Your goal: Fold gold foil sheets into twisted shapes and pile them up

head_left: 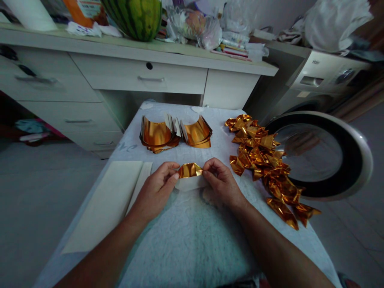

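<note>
Between my two hands is a sheet of gold foil paper (pixel 191 171), its shiny gold part partly folded over and its pale side facing me below. My left hand (pixel 160 185) pinches its left end between thumb and fingers. At the right end, my right hand (pixel 222 180) pinches it the same way. Just beyond lie two curled stacks of gold foil paper, a left stack (pixel 156 133) and a right stack (pixel 196 131). To the right, a long heap of folded gold paper pieces (pixel 258 154) runs along the table edge.
White paper sheets (pixel 103 200) lie on the cloth-covered table (pixel 192 244) at left. An open washing machine door (pixel 318 156) stands close to the right edge. Behind is a white counter with drawers (pixel 177 78), bearing a watermelon (pixel 136 18) and plastic bags (pixel 192 24).
</note>
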